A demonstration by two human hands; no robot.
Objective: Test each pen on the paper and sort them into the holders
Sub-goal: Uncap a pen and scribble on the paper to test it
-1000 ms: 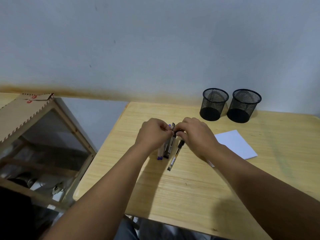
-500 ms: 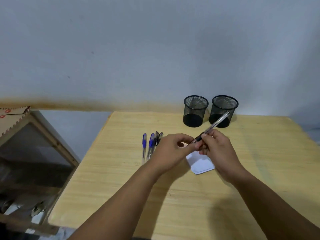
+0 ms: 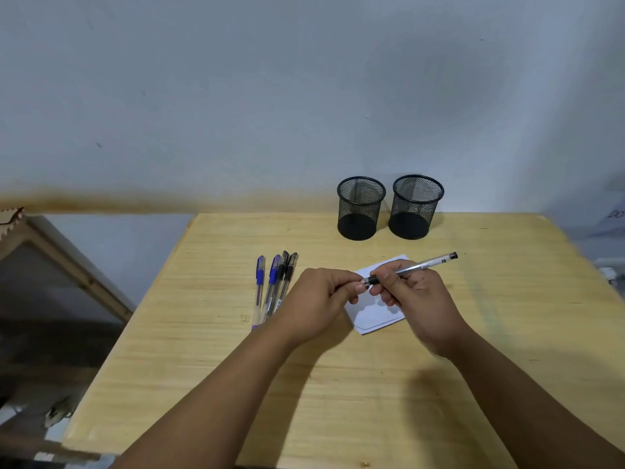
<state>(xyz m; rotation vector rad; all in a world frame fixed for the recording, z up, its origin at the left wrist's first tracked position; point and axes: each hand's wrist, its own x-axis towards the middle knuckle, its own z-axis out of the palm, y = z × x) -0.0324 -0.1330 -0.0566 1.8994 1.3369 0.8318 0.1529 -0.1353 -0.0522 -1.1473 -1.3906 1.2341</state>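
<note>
Nearest us, our right hand (image 3: 416,296) grips the pen (image 3: 411,268) by its dark grip section, while our left hand (image 3: 321,299) pinches its cap end. The pen's long axis runs from our left fingertips up and rightward, above the paper (image 3: 375,316) on the counter (image 3: 338,384). We judge uncapping comes next. Left lie the four other pens (image 3: 274,286); farthest, two mesh holders (image 3: 389,206).
</note>
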